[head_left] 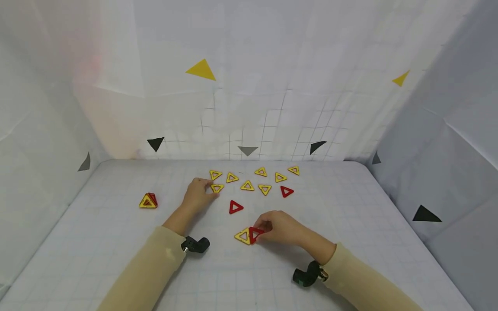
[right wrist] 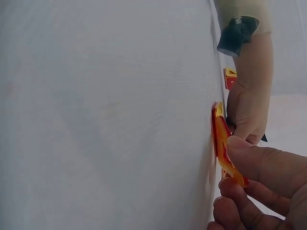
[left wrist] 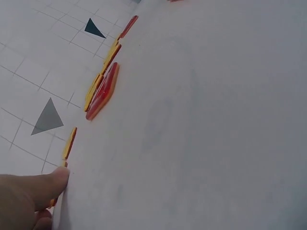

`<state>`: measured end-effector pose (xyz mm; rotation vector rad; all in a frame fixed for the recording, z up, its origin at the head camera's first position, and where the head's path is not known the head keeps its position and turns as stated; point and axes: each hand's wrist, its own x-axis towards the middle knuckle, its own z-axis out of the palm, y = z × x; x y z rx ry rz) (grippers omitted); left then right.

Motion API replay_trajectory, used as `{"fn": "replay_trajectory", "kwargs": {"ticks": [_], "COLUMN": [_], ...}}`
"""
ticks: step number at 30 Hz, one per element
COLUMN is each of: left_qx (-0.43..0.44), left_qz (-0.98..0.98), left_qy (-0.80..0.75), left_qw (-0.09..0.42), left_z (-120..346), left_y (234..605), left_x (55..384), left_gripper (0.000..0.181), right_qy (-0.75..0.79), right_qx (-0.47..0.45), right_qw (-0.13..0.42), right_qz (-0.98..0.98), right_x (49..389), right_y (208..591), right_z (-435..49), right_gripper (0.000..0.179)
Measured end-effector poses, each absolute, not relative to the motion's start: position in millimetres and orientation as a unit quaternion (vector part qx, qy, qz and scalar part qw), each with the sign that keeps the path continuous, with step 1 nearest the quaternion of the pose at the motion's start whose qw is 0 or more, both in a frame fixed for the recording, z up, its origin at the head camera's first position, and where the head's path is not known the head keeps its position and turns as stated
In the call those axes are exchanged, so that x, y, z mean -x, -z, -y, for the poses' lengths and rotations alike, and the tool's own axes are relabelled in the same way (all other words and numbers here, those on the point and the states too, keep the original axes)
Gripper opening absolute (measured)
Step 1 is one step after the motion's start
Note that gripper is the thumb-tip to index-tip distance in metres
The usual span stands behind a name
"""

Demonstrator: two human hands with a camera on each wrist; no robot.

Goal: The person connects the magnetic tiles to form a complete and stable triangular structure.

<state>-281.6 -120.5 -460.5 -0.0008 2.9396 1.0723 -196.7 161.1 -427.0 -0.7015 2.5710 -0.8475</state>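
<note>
At the left end of the yellow triangle tiles, my left hand (head_left: 197,195) pinches one yellow triangle tile (head_left: 217,188) by its edge. In the left wrist view, the thumb (left wrist: 41,188) lies over that tile's side. Nearer to me, my right hand (head_left: 282,227) holds a red triangle tile (head_left: 252,240) between thumb and fingers. Its left edge meets another yellow triangle tile (head_left: 238,236) on the table. The right wrist view shows the held tile (right wrist: 224,139) tilted on edge, red on one face and orange-yellow on the other.
Several yellow triangle tiles (head_left: 251,188) are spread across the back of the table (head_left: 97,250). Loose red tiles lie in the middle (head_left: 231,207) and further right (head_left: 283,191). A small red and yellow pyramid (head_left: 148,206) stands at the left. White sheet walls (head_left: 249,108) enclose the table.
</note>
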Motion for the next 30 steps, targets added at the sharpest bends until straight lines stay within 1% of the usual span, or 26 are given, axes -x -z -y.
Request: {"fn": "replay_trajectory", "kwargs": {"ticks": [8,14,19,26,30], "left_qx": [-0.008,-0.035,-0.057,-0.051,-0.055], "left_qz": [-0.933,-0.925,-0.923,-0.915,-0.909], "left_qy": [-0.359,-0.374,-0.373,-0.385,-0.396], "left_qw": [0.029,0.05,0.073,0.107,0.117], "left_z": [124.6,130.2,133.7,137.6,141.3], "left_y": [459.5,451.3,443.5,438.6,437.8], "left_x": [273.5,257.2,244.0,234.9,230.4], "left_gripper": [0.049,0.046,0.048,0.048,0.047], "right_qy": [0.303,0.302,0.301,0.299,0.296], "right_qx": [0.248,0.246,0.248,0.241,0.237], "right_qw": [0.173,0.171,0.168,0.171,0.172], "right_qz": [-0.904,-0.905,-0.905,-0.907,-0.909], "right_x": [196.9,197.7,198.4,198.8,198.3], "right_y": [427.3,426.6,429.0,431.2,431.0], "right_z": [-161.0,-161.0,-161.7,-162.1,-161.7], "right_gripper": [0.022,0.022,0.022,0.023,0.023]}}
